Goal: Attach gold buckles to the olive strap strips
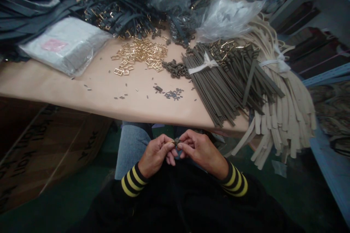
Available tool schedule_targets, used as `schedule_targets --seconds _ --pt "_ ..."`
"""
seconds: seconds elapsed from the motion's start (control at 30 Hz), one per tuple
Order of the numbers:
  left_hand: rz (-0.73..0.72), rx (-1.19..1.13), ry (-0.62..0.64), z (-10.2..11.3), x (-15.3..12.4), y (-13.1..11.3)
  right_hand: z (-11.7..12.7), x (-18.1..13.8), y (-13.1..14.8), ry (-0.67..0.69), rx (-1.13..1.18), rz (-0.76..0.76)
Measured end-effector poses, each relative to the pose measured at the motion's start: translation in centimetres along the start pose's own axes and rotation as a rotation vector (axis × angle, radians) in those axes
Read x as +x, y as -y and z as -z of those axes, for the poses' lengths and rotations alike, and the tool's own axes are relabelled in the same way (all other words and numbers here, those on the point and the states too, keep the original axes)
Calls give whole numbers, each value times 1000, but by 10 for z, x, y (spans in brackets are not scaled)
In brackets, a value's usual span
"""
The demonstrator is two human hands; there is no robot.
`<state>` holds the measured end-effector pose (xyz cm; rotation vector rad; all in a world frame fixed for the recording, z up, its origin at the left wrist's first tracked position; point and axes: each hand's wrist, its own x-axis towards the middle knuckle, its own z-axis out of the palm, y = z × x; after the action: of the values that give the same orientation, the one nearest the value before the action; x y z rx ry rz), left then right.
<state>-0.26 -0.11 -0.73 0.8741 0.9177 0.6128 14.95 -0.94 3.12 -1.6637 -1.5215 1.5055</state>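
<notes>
Just below the table edge, over my lap, my two hands meet fingertip to fingertip. My left hand (157, 153) is closed in a pinch on a small gold buckle (171, 142), of which only a thin bright edge shows. My right hand (201, 151) pinches a small dark strap piece (177, 141) that touches the buckle; fingers cover most of both. On the table ahead lies a heap of gold buckles (144, 52). Beside it are a cluster of small dark loops (176, 69) and a scatter of tiny metal pins (174, 94).
A tied bundle of olive straps (213, 87) lies at the table's right, with beige straps (287, 116) hanging over the edge. Black straps with buckles (117, 14), a wrapped white packet (68, 45) and clear plastic bags (226, 16) line the back. A cardboard box (54, 145) stands below left.
</notes>
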Motion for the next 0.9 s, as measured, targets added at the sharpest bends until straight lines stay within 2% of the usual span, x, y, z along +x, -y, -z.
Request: schedule_targets --seconds 0.1,0.17,0.33,0.43,0.5,0.57,0.67,0.77,0.9 --pt "-18 31 55 0 -1 -1 2 0 3 13 -38 16" --pt "-28 46 67 -1 -2 0 4 1 4 2 -152 59" --pt "-13 123 -56 -3 0 2 3 1 2 -93 -496 326" --pt "15 108 -51 -1 0 0 0 1 0 -132 -548 467" --pt "31 79 -36 1 1 -2 -2 2 -2 -108 -520 525" --pt "38 51 -34 1 0 -1 -2 4 -5 -32 -459 532" --pt "43 0 -42 0 0 1 -2 6 -8 70 -355 463" --pt "63 -21 -54 -2 0 4 -1 7 -10 72 -320 424" --pt "69 51 -89 -4 1 4 -1 6 -11 55 -390 410"
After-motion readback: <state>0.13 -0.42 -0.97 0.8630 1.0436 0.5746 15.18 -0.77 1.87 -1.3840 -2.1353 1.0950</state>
